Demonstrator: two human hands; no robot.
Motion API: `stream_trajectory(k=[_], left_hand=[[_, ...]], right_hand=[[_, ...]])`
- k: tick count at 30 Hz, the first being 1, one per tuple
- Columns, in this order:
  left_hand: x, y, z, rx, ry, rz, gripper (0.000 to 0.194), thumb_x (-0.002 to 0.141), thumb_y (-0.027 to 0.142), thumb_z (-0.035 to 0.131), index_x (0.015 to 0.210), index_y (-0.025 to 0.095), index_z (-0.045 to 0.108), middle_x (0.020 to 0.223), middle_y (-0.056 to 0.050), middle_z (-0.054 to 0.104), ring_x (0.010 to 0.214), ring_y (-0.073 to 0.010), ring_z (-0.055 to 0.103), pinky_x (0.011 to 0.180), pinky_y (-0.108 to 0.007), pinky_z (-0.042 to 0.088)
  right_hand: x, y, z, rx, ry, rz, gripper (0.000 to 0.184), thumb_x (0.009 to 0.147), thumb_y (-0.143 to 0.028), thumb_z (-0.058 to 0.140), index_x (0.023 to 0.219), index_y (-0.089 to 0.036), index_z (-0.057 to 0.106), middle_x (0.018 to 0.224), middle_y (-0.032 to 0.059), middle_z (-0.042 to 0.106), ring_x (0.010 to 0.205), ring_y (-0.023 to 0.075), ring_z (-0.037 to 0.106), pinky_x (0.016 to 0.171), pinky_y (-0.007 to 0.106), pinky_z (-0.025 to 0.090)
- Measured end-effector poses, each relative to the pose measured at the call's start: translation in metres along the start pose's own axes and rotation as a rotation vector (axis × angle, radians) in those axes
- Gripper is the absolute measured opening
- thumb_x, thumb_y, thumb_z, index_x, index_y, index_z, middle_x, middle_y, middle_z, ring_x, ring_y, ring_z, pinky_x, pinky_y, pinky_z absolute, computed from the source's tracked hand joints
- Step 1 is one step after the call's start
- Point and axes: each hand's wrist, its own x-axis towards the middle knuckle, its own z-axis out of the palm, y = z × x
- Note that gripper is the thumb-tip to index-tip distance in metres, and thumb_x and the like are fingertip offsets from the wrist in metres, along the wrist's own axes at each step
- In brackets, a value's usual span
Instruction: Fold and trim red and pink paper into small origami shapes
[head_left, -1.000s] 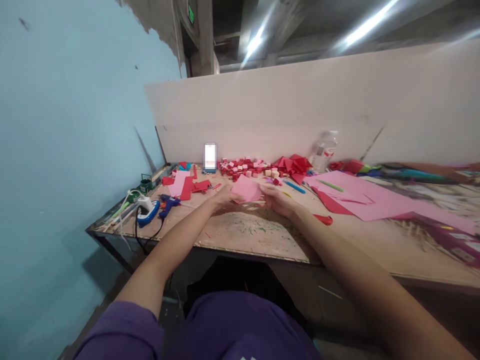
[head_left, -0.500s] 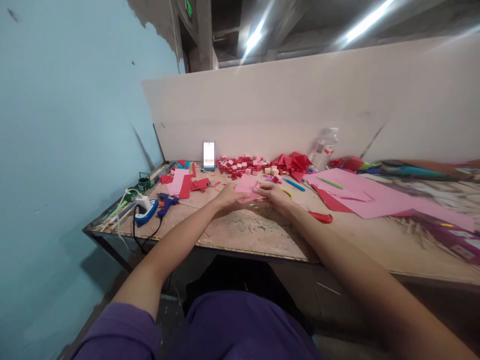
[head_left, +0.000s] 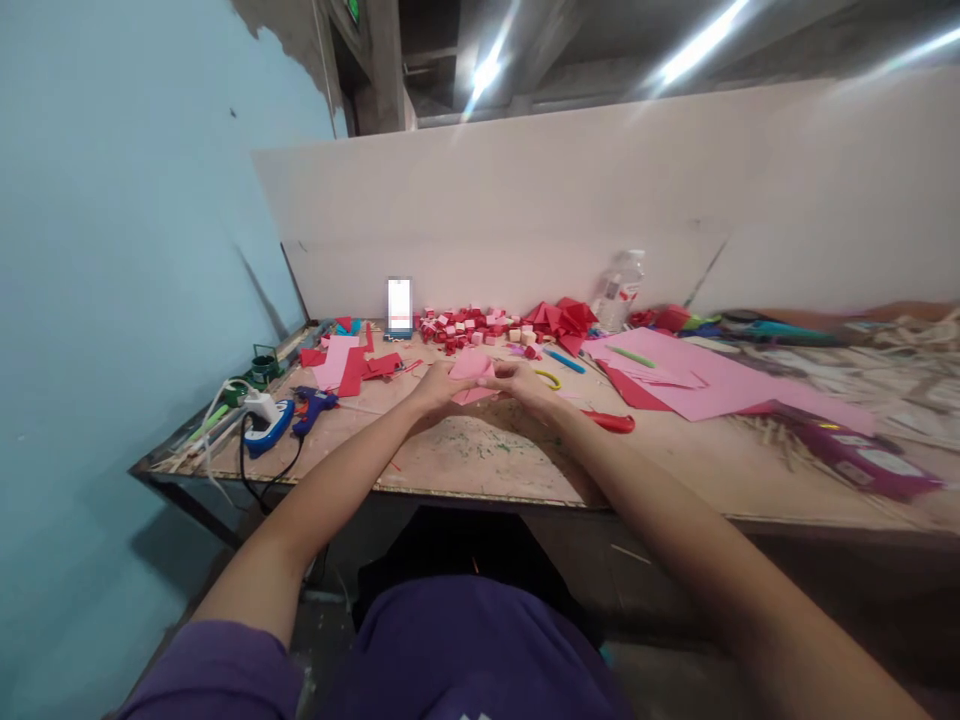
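A small piece of pink paper (head_left: 471,366) is held between both hands just above the table. My left hand (head_left: 436,388) grips its left side, fingers closed on it. On the right side, my right hand (head_left: 520,383) pinches the paper near its edge, and the two thumbs come close together. Part of the paper is hidden behind the fingers. Behind the hands lies a heap of small red and pink cubes (head_left: 472,328), with folded red paper pieces (head_left: 564,318) beside it.
On the left are a blue glue gun (head_left: 312,405), a power strip (head_left: 270,428) and paper scraps (head_left: 352,370). A phone (head_left: 400,306) stands at the back. To the right lie red-handled scissors (head_left: 611,422), a blue pen (head_left: 564,361), large pink sheets (head_left: 720,375) and a bottle (head_left: 622,290).
The view has shifted slightly, so the table's contents sit further left. The hands keep hold of the pink paper, and its near part has tilted, with the thumbs now closer together.
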Motion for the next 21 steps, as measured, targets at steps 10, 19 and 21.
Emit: stream_trajectory(k=[10, 19, 21], left_hand=[[-0.001, 0.0009, -0.0003, 0.051, 0.0, 0.01, 0.04, 0.066, 0.042, 0.088, 0.092, 0.012, 0.081, 0.087, -0.009, 0.076, 0.082, -0.0239, 0.067, 0.07, -0.032, 0.051], [0.0006, 0.0018, 0.0, 0.034, 0.003, -0.022, 0.034, 0.064, 0.032, 0.089, 0.092, 0.013, 0.08, 0.094, -0.01, 0.078, 0.088, -0.0254, 0.068, 0.078, -0.034, 0.054], [0.0014, 0.0036, -0.0022, 0.006, 0.015, -0.031, 0.034, 0.062, 0.03, 0.09, 0.089, 0.012, 0.079, 0.089, -0.009, 0.077, 0.087, -0.0251, 0.069, 0.078, -0.034, 0.054]], right_hand=[[0.0015, 0.0065, 0.0006, -0.05, -0.055, -0.06, 0.044, 0.068, -0.05, 0.085, 0.096, -0.016, 0.078, 0.078, 0.0024, 0.071, 0.066, 0.0155, 0.061, 0.057, 0.025, 0.046], [-0.0017, 0.0041, -0.0005, -0.091, -0.074, -0.081, 0.034, 0.071, -0.043, 0.086, 0.09, -0.018, 0.074, 0.071, -0.0003, 0.066, 0.063, 0.0147, 0.059, 0.057, 0.025, 0.046], [-0.0021, 0.0046, -0.0007, -0.044, -0.081, -0.045, 0.031, 0.07, -0.041, 0.087, 0.085, -0.018, 0.073, 0.072, 0.0, 0.065, 0.062, 0.0138, 0.058, 0.057, 0.025, 0.047]])
